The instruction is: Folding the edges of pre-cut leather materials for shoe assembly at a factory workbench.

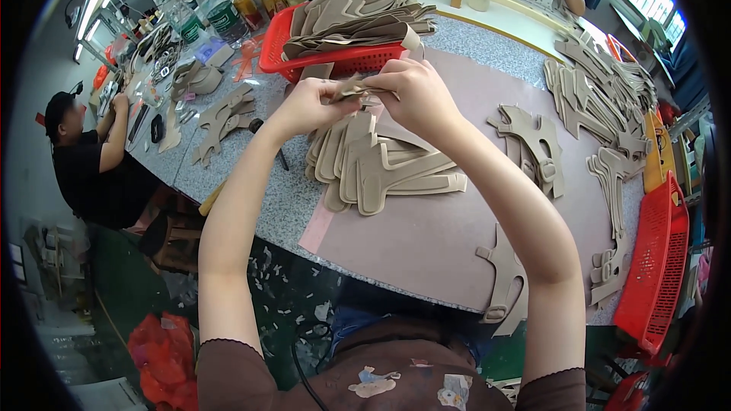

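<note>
Both hands are up over the table, pinching one small tan cutout piece (358, 90) between them: left hand (314, 103) grips its left end, right hand (415, 95) closed on the right end. It's held just above a fanned stack of tan pieces (381, 164) lying on a pinkish mat (426, 236), with a red basket (335, 57) full of similar pieces right behind.
</note>
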`<state>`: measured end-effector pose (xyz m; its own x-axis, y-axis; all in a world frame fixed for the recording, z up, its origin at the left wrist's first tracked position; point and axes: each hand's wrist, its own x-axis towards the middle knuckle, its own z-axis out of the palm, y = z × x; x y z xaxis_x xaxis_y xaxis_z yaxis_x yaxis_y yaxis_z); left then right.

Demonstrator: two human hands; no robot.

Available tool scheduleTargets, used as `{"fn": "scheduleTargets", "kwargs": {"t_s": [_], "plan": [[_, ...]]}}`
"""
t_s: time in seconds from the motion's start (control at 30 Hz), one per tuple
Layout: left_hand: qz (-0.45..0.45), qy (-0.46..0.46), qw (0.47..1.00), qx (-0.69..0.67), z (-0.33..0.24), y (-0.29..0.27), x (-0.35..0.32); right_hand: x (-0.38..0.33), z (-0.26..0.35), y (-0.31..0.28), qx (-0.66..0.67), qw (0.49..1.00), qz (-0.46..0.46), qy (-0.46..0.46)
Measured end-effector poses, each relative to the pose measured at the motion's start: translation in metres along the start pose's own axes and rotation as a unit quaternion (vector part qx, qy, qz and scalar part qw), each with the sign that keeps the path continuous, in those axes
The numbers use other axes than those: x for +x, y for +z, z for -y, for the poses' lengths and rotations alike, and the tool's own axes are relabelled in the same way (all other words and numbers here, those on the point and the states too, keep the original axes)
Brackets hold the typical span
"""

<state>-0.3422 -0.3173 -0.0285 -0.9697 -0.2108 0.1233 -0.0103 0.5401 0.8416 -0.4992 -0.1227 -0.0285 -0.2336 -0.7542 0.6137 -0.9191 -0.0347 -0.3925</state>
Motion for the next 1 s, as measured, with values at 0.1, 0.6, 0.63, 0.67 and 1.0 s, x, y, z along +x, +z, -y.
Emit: {"fn": "scheduleTargets", "kwargs": {"t_s": [0.1,0.6,0.63,0.67,1.0], "plan": [[-0.017,-0.061,0.994,-0.087,0.006,-0.022,-0.01,0.004,0.006,-0.004,-0.094,0.992,-0.042,-0.072],[-0.067,0.023,0.998,-0.004,-0.13,-0.056,-0.023,-0.139,0.006,-0.021,-0.039,0.99,0.131,-0.024],[0.024,-0.066,0.997,0.015,-0.142,-0.031,-0.013,-0.137,0.004,-0.022,0.008,0.995,0.099,0.028],[0.116,-0.057,0.992,0.006,-0.136,-0.005,0.002,-0.133,0.005,-0.027,0.053,0.993,0.068,0.078],[-0.226,-0.246,0.855,0.396,0.027,-0.028,-0.008,-0.196,-0.008,-0.087,0.107,0.941,-0.003,0.321]]}}
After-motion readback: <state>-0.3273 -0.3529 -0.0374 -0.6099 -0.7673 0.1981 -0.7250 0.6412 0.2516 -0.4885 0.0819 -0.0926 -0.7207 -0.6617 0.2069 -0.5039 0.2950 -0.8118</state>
